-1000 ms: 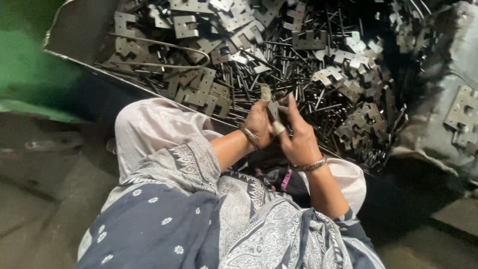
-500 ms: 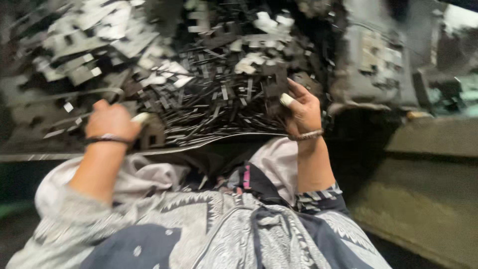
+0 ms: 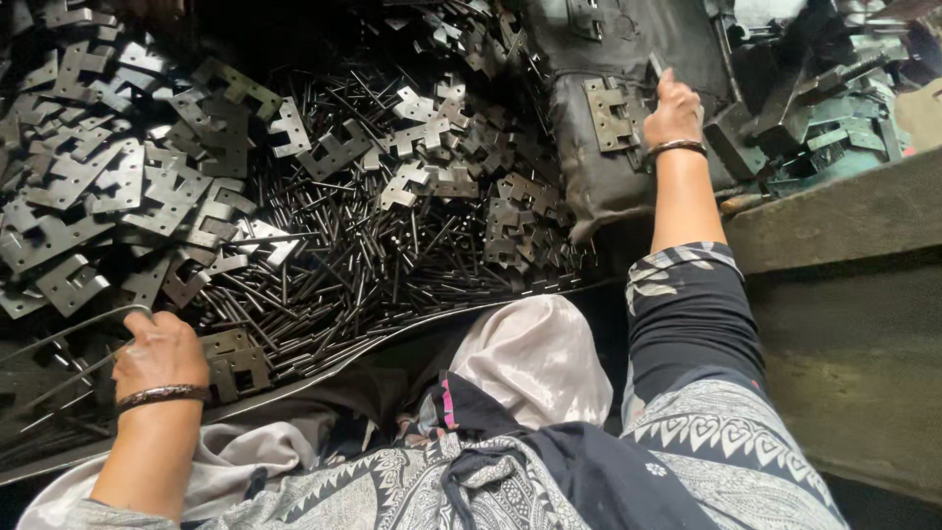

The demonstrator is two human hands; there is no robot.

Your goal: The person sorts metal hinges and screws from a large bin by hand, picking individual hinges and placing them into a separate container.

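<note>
1. Sheet metal tray across my lap and the floor, loaded deep. Stamped hinge leaves heaped on the left and top, a bed of thin dark pins through the middle.

2. Dark sack at upper right, beside the heap. One assembled hinge lies flat on its face, just left of my reaching wrist.

3. Concrete ledge on the right, with scrap metal pieces piled behind it.

4. My right hand, arm stretched out, rests on the sack. Fingers bent toward a slim bright piece at the fingertips; whether it is pinched or only touched I cannot tell.

5. My left hand at the near left edge of the tray, curled shut, knuckles up. Wire-like rods pass close by it. What sits inside the fist is hidden.

6. Step, as I judge it: hands apart, each at its own stock, gathering parts, with nothing joined between them.

7. Next move, as I judge it: a firm pinch on one piece per hand, then both drawn back to the lap, leaf knuckles lined up so a pin can slide straight through.
</note>
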